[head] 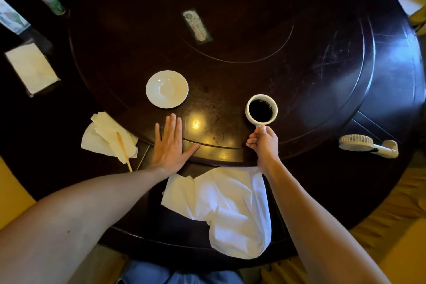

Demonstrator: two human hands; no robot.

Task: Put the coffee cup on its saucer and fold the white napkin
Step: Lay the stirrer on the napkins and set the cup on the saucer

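Two bare hands reach over a dark round table (299,64). The right hand (265,143) is closed around the handle of the white coffee cup (261,109), fingers curled in a pinch at the cup's near side. The cup holds dark coffee and sits just beyond that hand; whether its base touches the table or hangs slightly above it cannot be told. The left hand (170,143) lies flat and open on the table, palm down, fingers together pointing away and thumb spread toward the right hand, gripping nothing.

The empty white saucer (167,89) rests on the table just beyond the left hand's fingertips, apart from them and well to the left of the cup. The white napkin (226,205) lies crumpled and unfolded near the table's edge, behind both hands, between the two forearms; part of it runs under the right wrist.

To the left of the left hand sits a heap of crumpled paper tissues (108,138) with a thin wooden stick (124,151) lying across it. To the right of the right hand, well apart, a small white handheld fan (366,145) lies on its side.
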